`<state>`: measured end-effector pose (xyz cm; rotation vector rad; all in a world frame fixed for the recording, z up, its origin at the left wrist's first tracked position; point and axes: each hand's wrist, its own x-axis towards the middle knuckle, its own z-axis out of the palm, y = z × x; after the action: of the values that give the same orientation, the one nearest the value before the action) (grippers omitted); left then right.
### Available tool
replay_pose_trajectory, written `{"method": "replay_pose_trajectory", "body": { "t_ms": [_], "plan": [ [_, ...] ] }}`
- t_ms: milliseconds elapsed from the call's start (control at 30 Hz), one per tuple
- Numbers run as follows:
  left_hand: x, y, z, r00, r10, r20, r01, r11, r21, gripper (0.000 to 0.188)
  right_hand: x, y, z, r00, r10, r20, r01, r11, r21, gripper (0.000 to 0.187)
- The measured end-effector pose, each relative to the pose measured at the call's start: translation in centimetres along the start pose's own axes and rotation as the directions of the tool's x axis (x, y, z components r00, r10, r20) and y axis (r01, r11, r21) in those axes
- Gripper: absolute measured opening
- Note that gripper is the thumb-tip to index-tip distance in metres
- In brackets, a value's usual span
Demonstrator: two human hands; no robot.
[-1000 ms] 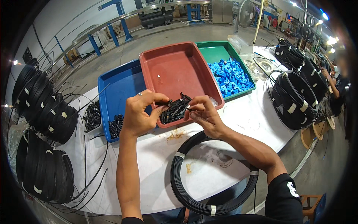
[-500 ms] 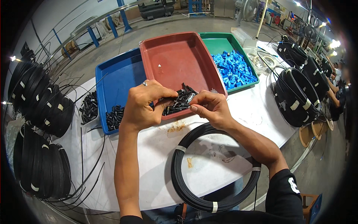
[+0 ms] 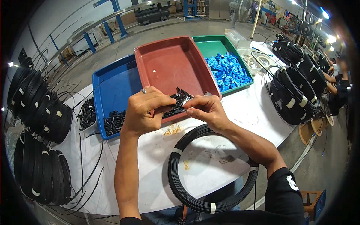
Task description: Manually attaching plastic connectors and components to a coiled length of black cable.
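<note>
My left hand [image 3: 147, 109] is closed in a pinch, thumb against fingers, over the near edge of the red tray [image 3: 170, 56]. Facing it, my right hand [image 3: 208, 113] pinches too, its fingertips a short way from those of the left. Whatever lies between the fingers is too small and dark to make out. Just behind the fingertips, small black connector-like pieces [image 3: 180, 96] are heaped in the red tray's near end. Below my right wrist, a coil of black cable [image 3: 180, 187] bound with pale tape rests on the white table, partly over its front edge.
A blue tray [image 3: 118, 75] with black pieces stands left, beside a white bin of more black pieces [image 3: 87, 115]. Blue pieces [image 3: 227, 71] fill a green tray [image 3: 198, 40]. Cable coils [image 3: 41, 170] crowd the left; more coils [image 3: 292, 95] stand right. People are at far right.
The fingertips of both hands have drawn slightly closer together, both still pinched. The whole view has shifted a little; trays and coil keep their places on the table.
</note>
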<state>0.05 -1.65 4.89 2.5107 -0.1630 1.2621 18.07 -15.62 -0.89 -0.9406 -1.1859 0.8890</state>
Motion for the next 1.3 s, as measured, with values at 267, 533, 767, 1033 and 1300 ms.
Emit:
{"method": "replay_pose_trajectory", "body": {
  "t_ms": [267,533,767,1033,1300],
  "plan": [
    [0.0,0.1,-0.1,0.999,0.038,0.020,-0.039,0.998,0.044,0.026,0.0,-0.4,0.2,1.000,0.003,-0.017,-0.004,0.998,-0.061,0.019],
    [-0.2,0.1,0.2,0.997,0.005,0.080,-0.008,0.999,0.041,0.031,0.0,-0.1,0.1,0.999,0.037,-0.034,-0.041,0.992,-0.119,0.018],
    [0.1,0.3,0.6,0.994,-0.008,0.106,0.002,0.998,0.055,0.032,0.2,0.0,-0.1,0.999,0.037,-0.018,-0.039,0.992,-0.117,0.019],
    [0.0,0.6,0.4,0.981,-0.141,0.131,0.154,0.983,-0.101,0.029,0.2,0.1,0.2,0.998,-0.027,-0.059,0.018,0.989,-0.145,0.021],
    [-0.3,0.9,0.8,0.831,-0.472,0.294,0.551,0.770,-0.322,0.026,-0.8,-1.9,1.3,0.959,-0.280,-0.052,0.208,0.811,-0.546,0.010]
  ]
}}
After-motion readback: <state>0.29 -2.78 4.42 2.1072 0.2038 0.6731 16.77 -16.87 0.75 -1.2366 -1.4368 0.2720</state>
